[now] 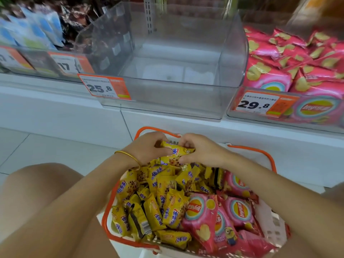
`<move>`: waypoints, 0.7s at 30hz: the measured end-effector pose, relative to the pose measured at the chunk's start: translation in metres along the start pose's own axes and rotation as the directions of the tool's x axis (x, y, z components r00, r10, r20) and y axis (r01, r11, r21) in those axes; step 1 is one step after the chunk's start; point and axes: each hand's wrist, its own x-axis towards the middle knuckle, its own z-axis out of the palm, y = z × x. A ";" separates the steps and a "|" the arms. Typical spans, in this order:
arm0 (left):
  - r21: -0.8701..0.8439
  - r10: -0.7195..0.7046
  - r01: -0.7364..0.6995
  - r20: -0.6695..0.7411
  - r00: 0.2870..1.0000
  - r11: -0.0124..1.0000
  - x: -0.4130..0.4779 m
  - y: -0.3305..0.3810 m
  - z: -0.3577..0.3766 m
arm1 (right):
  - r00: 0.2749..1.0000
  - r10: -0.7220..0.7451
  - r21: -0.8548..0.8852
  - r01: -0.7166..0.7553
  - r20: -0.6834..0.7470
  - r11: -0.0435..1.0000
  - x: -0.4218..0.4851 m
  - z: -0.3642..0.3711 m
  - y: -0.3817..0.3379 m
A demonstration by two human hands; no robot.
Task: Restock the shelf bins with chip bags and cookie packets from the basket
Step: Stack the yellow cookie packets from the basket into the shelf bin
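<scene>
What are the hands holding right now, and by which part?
A yellow cookie packet above the basket: the left hand pinches its left end, the right hand its right end.

Head camera, sole view: worn on my head, facing forward and steeply down, close above my left hand (148,148) and right hand (202,150) pinching a cookie packet (176,151) over the basket (105,225), shelf bins (167,102) near across the upper frame.
</scene>
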 end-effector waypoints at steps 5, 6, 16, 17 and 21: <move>-0.348 0.137 -0.172 -0.123 0.983 0.922 -0.026 0.040 -0.063 | 0.987 -0.071 0.258 0.108 -0.147 0.960 -0.038 -0.042 -0.071; -0.363 0.168 -0.226 -0.185 0.968 0.904 -0.029 0.048 -0.075 | 0.979 -0.086 0.263 0.133 -0.184 0.956 -0.044 -0.052 -0.088; 0.484 0.383 -0.215 -0.280 0.880 0.849 0.018 0.022 -0.133 | 0.909 0.064 0.241 0.041 -0.411 0.970 0.113 -0.124 -0.146; 0.526 0.401 -0.234 -0.229 0.887 0.818 0.022 0.019 -0.129 | 0.908 0.101 0.230 -0.004 -0.408 0.973 0.141 -0.122 -0.141; 0.543 0.572 -0.364 -0.282 0.770 0.757 0.033 0.001 -0.122 | 0.881 0.108 0.076 -0.082 -0.461 0.994 0.228 -0.110 -0.122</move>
